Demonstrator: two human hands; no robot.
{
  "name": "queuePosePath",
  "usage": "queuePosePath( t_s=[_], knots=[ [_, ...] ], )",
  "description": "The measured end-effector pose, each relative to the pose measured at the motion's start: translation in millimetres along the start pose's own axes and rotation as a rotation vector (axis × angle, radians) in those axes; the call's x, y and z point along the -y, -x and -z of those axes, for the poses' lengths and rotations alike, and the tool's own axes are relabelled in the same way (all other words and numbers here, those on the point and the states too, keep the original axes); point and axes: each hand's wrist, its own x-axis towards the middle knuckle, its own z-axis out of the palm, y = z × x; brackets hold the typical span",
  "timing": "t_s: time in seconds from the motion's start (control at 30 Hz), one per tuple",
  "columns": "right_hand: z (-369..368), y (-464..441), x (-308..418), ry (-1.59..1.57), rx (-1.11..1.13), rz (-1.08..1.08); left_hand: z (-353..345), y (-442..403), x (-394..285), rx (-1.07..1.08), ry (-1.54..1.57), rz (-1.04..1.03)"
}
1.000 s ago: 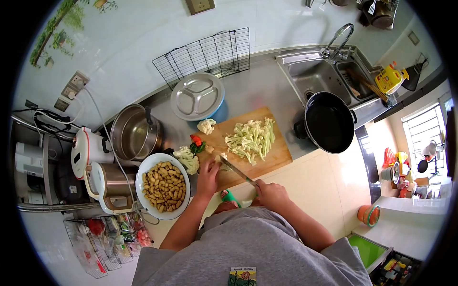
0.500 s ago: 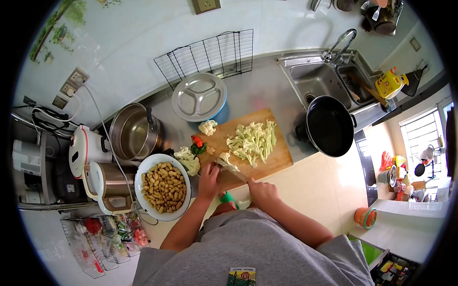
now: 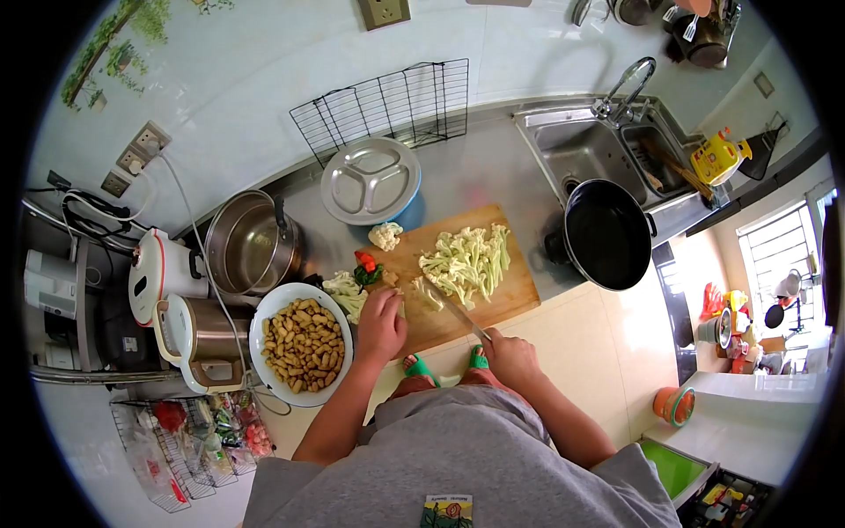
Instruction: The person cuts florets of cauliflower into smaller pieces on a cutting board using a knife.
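"Steel worktop (image 3: pixel 480 172) along a pale wall, with a wooden cutting board (image 3: pixel 518 283) at its front edge. How does each hand stand?"

"Right hand (image 3: pixel 512 359): closed firmly about the handle of a knife (image 3: pixel 459 312), whose blade slants over the board, tip pointing away from the body and leftward. Left hand (image 3: pixel 381 326): back upward, fingers bent and drawn together at the board's left side — whether anything is held beneath them cannot be told."

"And the material nearest the grips?"

"Cut cauliflower (image 3: pixel 466 255), heaped on the middle and right of the board; a few pieces lie just beside the blade's tip. One floret (image 3: pixel 385 235) sits at the board's far left corner, and a larger cauliflower piece (image 3: pixel 346 295) lies just left of the board, partly hidden by the left hand. Between these two lies a red pepper (image 3: pixel 365 260), with something dark green touching it."

"What surrounds the board?"

"Left: a white bowl (image 3: pixel 256 339) of peanuts (image 3: pixel 304 346), with a steel pot (image 3: pixel 251 246) beyond it. Behind: a divided metal plate (image 3: pixel 370 180) resting on a blue container (image 3: pixel 407 213). Right: a black pot (image 3: pixel 607 236) — near the board, in front of the sink (image 3: pixel 576 145)."
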Motion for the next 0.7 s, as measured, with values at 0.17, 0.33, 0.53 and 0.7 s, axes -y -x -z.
queuePosePath(
  t_s=[0.17, 0.33, 0.53, 0.7],
  knots=[
    [3, 6, -5, -0.049, -0.095, -0.052, -19, -18, -7, 0.070, -0.017, -0.147],
    [2, 13, -8, -0.092, -0.124, -0.058, -46, -38, 11, 0.227, -0.059, -0.093],
    [-1, 20, -8, -0.118, -0.133, -0.083, -33, -30, 5, 0.268, -0.228, -0.145],
    [1, 24, -5, -0.071, -0.084, -0.074, -30, -17, -3, 0.267, -0.185, -0.130]
  ],
)
